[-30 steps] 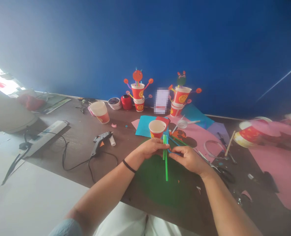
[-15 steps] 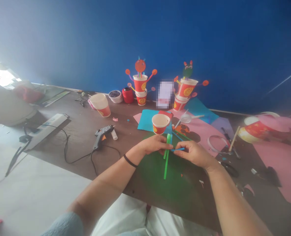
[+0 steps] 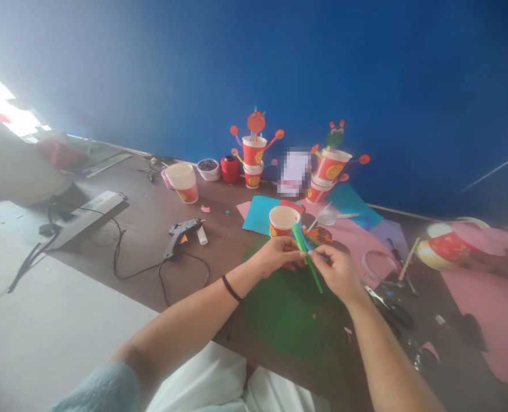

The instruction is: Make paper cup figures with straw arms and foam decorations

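Observation:
Green straws [image 3: 315, 276] are pinched in the fingers of my left hand [image 3: 282, 253], slanting down to the right over a green sheet [image 3: 279, 312]. A blue straw [image 3: 307, 240] lies against them, and the fingertips of my right hand [image 3: 330, 268] close on it where the straws meet. Both hands nearly touch. Just beyond them stands a red and white paper cup [image 3: 283, 220], its open top upward. A blue sheet [image 3: 257, 215] lies behind that cup.
Glue gun [image 3: 180, 236] and its cable lie left, near a power strip [image 3: 88, 217]. Two cup figures [image 3: 254, 153] [image 3: 331, 166] stand at the wall by a phone. Scissors [image 3: 389, 306] and pink paper [image 3: 489, 320] are at the right.
The green straws have tilted, their lower ends swinging right. My right hand has closed in on the bundle, and the blue straw no longer sticks out sideways. The view has shifted slightly.

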### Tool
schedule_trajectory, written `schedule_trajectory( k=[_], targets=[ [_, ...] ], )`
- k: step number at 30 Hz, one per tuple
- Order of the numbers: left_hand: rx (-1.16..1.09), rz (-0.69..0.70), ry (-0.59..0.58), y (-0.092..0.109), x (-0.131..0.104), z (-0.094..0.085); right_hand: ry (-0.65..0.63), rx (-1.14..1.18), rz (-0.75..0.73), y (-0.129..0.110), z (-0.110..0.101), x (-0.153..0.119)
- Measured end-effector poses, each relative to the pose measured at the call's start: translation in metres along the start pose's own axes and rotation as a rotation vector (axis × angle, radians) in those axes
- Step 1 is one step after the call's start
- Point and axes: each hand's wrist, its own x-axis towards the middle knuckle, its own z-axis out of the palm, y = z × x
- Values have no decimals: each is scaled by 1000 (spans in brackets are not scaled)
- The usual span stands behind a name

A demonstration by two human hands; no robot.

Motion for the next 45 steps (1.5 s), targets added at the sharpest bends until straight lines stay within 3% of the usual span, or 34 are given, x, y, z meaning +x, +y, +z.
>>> schedule_trajectory(
  k=[5,8,12,16,22,27,32,34,39,45],
  targets=[
    [134,112,-49,-3,-2,4,24,227,-8,1,3,0],
    [243,185,-50,-4,-3,7,14,201,-7,0,2,0],
    [403,236,48,-1,-6,8,47,114,14,0,0,0],
    [585,354,122,0,-8,6,39,188,24,2,1,0],
    [942,600,30,3,-11,3,-27,304,54,2,1,1],
    [1002,734,-85,12,-13,-2,-156,297,93,8,-7,1],
    [906,728,-248,16,-12,-5,-382,463,132,12,-14,1],
    [842,685,-263,17,-11,-5,-429,532,158,13,-15,1],
    [656,506,-132,14,-10,-2,-373,620,210,16,-14,1],
    [310,361,-186,8,-9,1,-385,729,222,12,-11,-1]
  ],
)
